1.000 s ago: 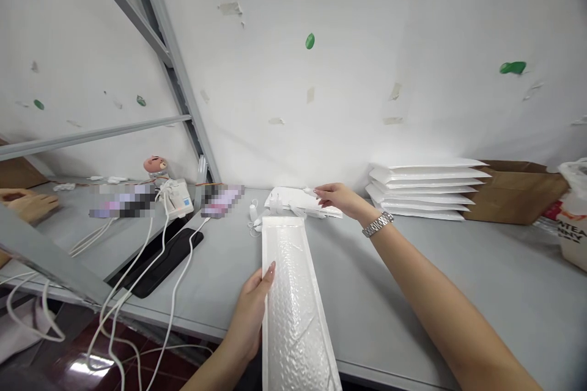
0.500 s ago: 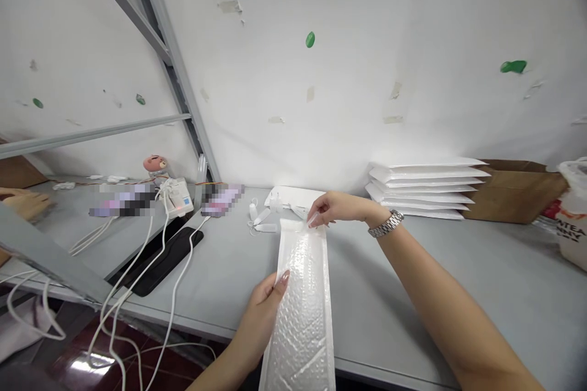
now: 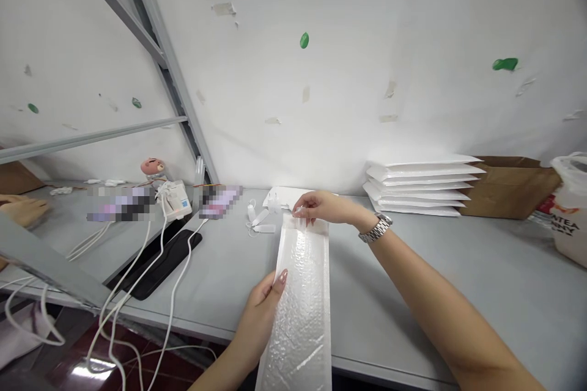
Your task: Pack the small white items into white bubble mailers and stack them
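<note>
A long white bubble mailer (image 3: 302, 299) stretches toward me, its far end over the table and its near end beyond the lower edge of view. My left hand (image 3: 261, 311) grips the mailer's left edge, thumb on top and the other fingers underneath. At the far end, my right hand (image 3: 323, 206), with a metal watch (image 3: 376, 229) on the wrist, has its fingers pinched at the mailer's flap. Whether a thin strip is also between those fingers is hard to tell. Just left of the flap lie several small white corded pieces (image 3: 261, 217).
Several white mailers are stacked (image 3: 422, 186) by the wall, beside a brown paper bag (image 3: 504, 189) and a plastic bag (image 3: 571, 214). On the left are a phone (image 3: 221, 201), a black pad (image 3: 169, 266), white cables (image 3: 172, 293) and a metal post (image 3: 174, 85). Another person's hand (image 3: 22, 211) shows far left.
My right hand has shifted left along the mailer's far end, still pinching. My left hand keeps its hold on the edge. The view has turned slightly.
</note>
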Motion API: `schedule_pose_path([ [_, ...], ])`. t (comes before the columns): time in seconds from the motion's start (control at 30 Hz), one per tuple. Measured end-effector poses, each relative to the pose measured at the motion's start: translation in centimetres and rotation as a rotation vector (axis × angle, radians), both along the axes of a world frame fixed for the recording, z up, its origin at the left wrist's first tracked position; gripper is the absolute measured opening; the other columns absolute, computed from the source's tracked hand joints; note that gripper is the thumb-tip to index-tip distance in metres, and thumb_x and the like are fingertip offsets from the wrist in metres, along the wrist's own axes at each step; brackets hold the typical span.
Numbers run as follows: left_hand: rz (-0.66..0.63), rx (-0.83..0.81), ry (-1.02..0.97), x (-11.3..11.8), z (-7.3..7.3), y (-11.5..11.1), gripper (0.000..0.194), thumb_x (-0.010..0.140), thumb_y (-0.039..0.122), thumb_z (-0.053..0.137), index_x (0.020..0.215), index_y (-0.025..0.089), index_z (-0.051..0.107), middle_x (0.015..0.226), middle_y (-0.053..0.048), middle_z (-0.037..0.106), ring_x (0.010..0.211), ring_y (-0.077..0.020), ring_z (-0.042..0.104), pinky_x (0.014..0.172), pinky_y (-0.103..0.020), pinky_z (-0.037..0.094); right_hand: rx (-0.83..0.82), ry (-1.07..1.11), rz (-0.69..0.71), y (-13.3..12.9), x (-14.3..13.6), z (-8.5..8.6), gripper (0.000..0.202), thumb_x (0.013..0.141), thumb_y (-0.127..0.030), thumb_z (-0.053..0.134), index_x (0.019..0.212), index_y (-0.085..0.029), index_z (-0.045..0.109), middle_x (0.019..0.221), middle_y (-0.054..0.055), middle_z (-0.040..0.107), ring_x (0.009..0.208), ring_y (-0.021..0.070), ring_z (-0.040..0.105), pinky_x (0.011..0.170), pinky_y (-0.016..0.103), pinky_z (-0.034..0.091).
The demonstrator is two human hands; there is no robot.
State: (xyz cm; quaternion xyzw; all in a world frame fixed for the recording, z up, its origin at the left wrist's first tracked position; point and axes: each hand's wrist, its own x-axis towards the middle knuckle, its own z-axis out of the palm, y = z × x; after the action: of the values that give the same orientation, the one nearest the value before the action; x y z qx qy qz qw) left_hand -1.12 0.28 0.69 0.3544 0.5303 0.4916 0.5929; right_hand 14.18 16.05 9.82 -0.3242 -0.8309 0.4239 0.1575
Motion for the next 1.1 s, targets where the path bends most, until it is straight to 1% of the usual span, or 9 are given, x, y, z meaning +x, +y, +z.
schedule_pose_path([
  [0.2, 0.091, 0.015, -0.067, -0.3, 0.4, -0.1, 0.047, 0.071, 0.054, 0.062, 0.104, 0.020, 0.065, 0.084, -0.001, 0.070, 0.081, -0.0186, 0.061, 0.071, -0.023, 0.045, -0.062, 0.076, -0.051, -0.4, -1.2, -1.2, 0.034, 0.075, -0.041, 0.064, 0.100, -0.021, 0.052, 0.067, -0.002, 0.059, 0.062, 0.0122, 0.054, 0.056, 0.024, 0.040],
  [0.37, 0.202, 0.003, -0.074, -0.6, 0.6, -0.1, 0.048, 0.070, 0.051, 0.064, 0.107, 0.021, 0.064, 0.098, -0.002, 0.070, 0.098, -0.0208, 0.059, 0.078, -0.022, 0.045, 0.122, 0.116, -0.100, -1.0, -2.2, -1.8, 0.031, 0.076, -0.050, 0.059, 0.078, -0.020, 0.051, 0.069, -0.002, 0.053, 0.059, 0.0100, 0.044, 0.050, 0.022, 0.030],
  [0.43, 0.201, 0.003, -0.079, -0.6, 0.6, 0.0, 0.050, 0.070, 0.052, 0.064, 0.108, 0.020, 0.064, 0.097, -0.004, 0.070, 0.094, -0.0220, 0.061, 0.076, -0.024, 0.047, 0.176, 0.068, -0.055, -1.5, -2.4, -1.8, 0.039, 0.080, -0.054, 0.052, 0.064, -0.019, 0.045, 0.062, -0.004, 0.044, 0.054, 0.0085, 0.036, 0.048, 0.023, 0.025],
  [0.53, 0.159, -0.002, -0.097, -0.6, 0.4, 0.0, 0.053, 0.070, 0.055, 0.062, 0.110, 0.019, 0.062, 0.093, -0.005, 0.071, 0.084, -0.0232, 0.065, 0.071, -0.027, 0.048, 0.117, -0.056, 0.096, -2.0, -2.5, -1.7, 0.052, 0.080, -0.061, 0.045, 0.052, -0.019, 0.035, 0.054, -0.006, 0.027, 0.048, 0.0075, 0.022, 0.046, 0.024, 0.017],
  [0.63, 0.130, -0.004, -0.119, -0.6, 0.3, 0.1, 0.053, 0.070, 0.054, 0.062, 0.110, 0.018, 0.062, 0.089, -0.006, 0.072, 0.081, -0.0232, 0.065, 0.069, -0.028, 0.048, 0.060, -0.052, 0.161, -1.5, -2.4, -1.8, 0.051, 0.080, -0.061, 0.045, 0.053, -0.018, 0.044, 0.054, -0.005, 0.033, 0.048, 0.0077, 0.028, 0.046, 0.024, 0.022],
  [0.73, 0.157, -0.023, -0.115, -0.7, 0.3, 0.3, 0.053, 0.068, 0.054, 0.065, 0.106, 0.018, 0.065, 0.085, -0.005, 0.072, 0.079, -0.0221, 0.065, 0.068, -0.026, 0.047, 0.182, 0.075, -0.102, 0.3, -2.1, -2.6, 0.042, 0.088, -0.051, 0.038, 0.079, -0.018, 0.062, 0.074, 0.002, 0.057, 0.066, 0.0122, 0.050, 0.058, 0.023, 0.037],
  [0.83, 0.195, -0.060, -0.097, -0.8, 0.3, 0.4, 0.054, 0.063, 0.054, 0.068, 0.102, 0.018, 0.067, 0.082, -0.004, 0.072, 0.077, -0.0215, 0.065, 0.069, -0.026, 0.046, 0.303, 0.042, -0.414, 2.7, -1.2, -4.4, 0.032, 0.090, -0.035, 0.039, 0.101, -0.016, 0.062, 0.098, 0.009, 0.060, 0.089, 0.0179, 0.053, 0.073, 0.028, 0.040],
  [0.97, 0.200, -0.069, -0.094, -0.8, 0.2, 0.4, 0.054, 0.061, 0.055, 0.070, 0.100, 0.018, 0.068, 0.085, -0.005, 0.073, 0.080, -0.0224, 0.065, 0.073, -0.028, 0.046, 0.314, -0.096, -0.474, 5.3, 0.3, -7.6, 0.020, 0.074, -0.019, 0.061, 0.092, -0.012, 0.065, 0.094, 0.011, 0.060, 0.091, 0.0214, 0.052, 0.079, 0.030, 0.037],
  [1.1, 0.204, -0.071, -0.088, -0.8, 0.3, 0.3, 0.054, 0.060, 0.055, 0.070, 0.100, 0.018, 0.068, 0.087, -0.005, 0.073, 0.083, -0.0232, 0.065, 0.074, -0.028, 0.047, 0.287, -0.153, -0.457, 6.1, 0.6, -9.5, 0.017, 0.067, -0.017, 0.067, 0.083, -0.014, 0.065, 0.086, 0.008, 0.061, 0.082, 0.0193, 0.054, 0.071, 0.027, 0.038],
])
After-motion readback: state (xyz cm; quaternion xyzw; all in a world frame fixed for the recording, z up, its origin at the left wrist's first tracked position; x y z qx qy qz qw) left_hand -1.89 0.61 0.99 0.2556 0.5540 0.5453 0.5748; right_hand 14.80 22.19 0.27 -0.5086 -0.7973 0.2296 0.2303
